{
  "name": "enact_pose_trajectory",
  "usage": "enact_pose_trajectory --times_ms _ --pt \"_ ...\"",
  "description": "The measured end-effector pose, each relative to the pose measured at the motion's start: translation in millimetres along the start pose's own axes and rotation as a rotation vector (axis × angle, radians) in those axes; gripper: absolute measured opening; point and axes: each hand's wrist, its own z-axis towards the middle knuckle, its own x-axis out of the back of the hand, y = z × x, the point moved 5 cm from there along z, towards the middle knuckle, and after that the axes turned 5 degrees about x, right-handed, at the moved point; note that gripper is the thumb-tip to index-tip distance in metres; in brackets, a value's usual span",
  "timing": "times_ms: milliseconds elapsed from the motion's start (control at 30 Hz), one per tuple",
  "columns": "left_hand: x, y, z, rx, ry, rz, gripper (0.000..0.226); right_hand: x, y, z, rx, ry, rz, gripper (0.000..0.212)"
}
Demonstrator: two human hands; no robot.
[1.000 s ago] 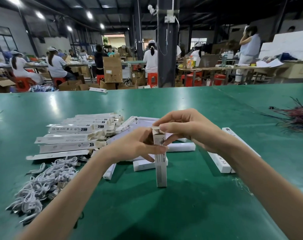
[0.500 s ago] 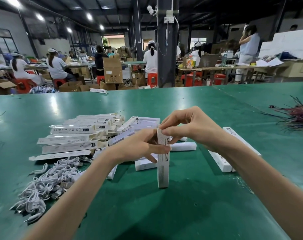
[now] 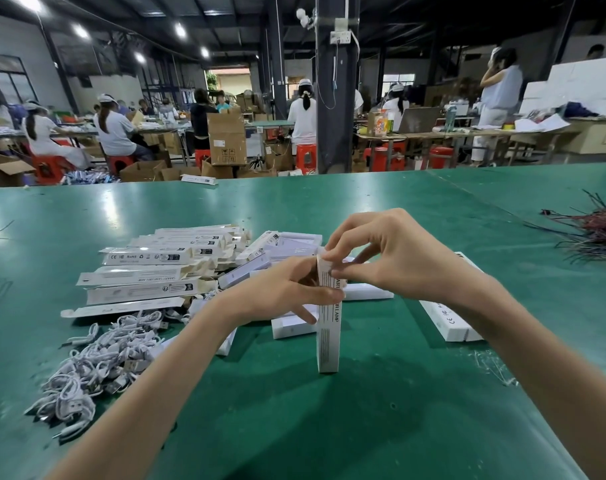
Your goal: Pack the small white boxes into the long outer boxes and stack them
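Long outer box (image 3: 328, 341) stands upright on its short end on the green tabletop (image 3: 364, 427), right in front of us, with printed lettering running down its face. Our left hand (image 3: 281, 296) grips it near the top, the fingers (image 3: 320, 295) curled round its upper part and one lower finger pointing down toward the tabletop behind it. Our right hand (image 3: 395, 258) is over it from the other side and pinches the box's top end between thumb and forefinger, with the other fingers bent and raised above it. We cannot tell whether the end flap is tucked in. Just behind the upright box, small white boxes (image 3: 291, 329) lie flat on the tabletop, one of them partly hidden by our left hand. To the left we see a loose pile of outer boxes (image 3: 145, 275) lying on their sides, open flaps sticking out at their ends, and nearer to us a heap of white cables (image 3: 97, 365). Beyond our right forearm, closed printed boxes (image 3: 450, 323) lie close together. Well apart, at the far right edge, sits a tangle of dark wires (image 3: 596, 233)
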Motion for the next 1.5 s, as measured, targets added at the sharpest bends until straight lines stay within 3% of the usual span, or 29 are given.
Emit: enact_pose_trajectory --times_ms 133,267,367,467,633,700,800,867,933,1000,1100,1200,1300,1500 --pt "-0.4 -0.2 0.3 -0.003 -0.002 -0.013 0.022 -5.2 -7.7 -0.5 0.069 -0.009 -0.197 0.003" --pt "-1.3 0.1 -0.3 0.003 0.003 -0.023 0.017 -5.3 -10.8 0.5 0.040 -0.025 -0.207 0.004" --pt "-2.1 0.2 1.3 0.000 0.013 0.001 0.011 -6.9 -15.7 -1.5 0.025 -0.043 -0.269 0.018" --pt "-1.7 0.1 2.9 -0.027 0.006 0.034 0.003 -12.4 -18.8 -2.8 0.051 -0.051 -0.381 0.006" --pt "-6.1 -8.9 5.6 -0.065 -0.035 0.075 0.012 -22.8 6.7 -1.2 -0.078 -0.096 -0.055 0.021" --pt "-11.7 -20.3 7.3 -0.009 -0.038 0.106 0.020 -25.1 24.1 0.5 -0.164 -0.034 0.099 0.025" --pt "-25.2 -34.2 10.8 0.043 0.012 -0.179 0.015 -28.2 50.8 2.3 -0.294 0.077 0.314 0.033" --pt "-36.5 -40.7 14.7 0.053 0.096 -0.424 0.012 -36.9 66.5 -0.1 -0.420 -0.002 0.345 0.048" --pt "-48.4 -46.5 18.3 0.036 0.157 -0.546 0.013 -48.5 75.9 -6.1 -0.534 -0.148 0.259 0.054" --pt "-60.6 -49.2 19.9 0.005 0.151 -0.591 0.019 -53.7 80.2 -10.1 -0.551 -0.193 0.167 0.042" --pt "-77.3 -55.1 20.4 -0.008 0.147 -0.610 0.028 -43.4 82.2 -10.5 -0.524 -0.124 0.051 0.027" --pt "-86.4 -62.1 20.7 0.018 0.243 -0.550 0.043 -5.1 97.6 -14.9 -0.561 -0.032 -0.255 0.020" --pt "-83.4 -62.2 18.1 -0.008 0.343 -0.459 0.029 35.6 128.7 -32.4 -0.716 -0.004 -0.565 0.016" --pt "-80.4 -63.9 10.8 -0.009 0.392 -0.434 0.015 46.5 168.7 -67.6 -0.805 -0.004 -0.730 0.018"
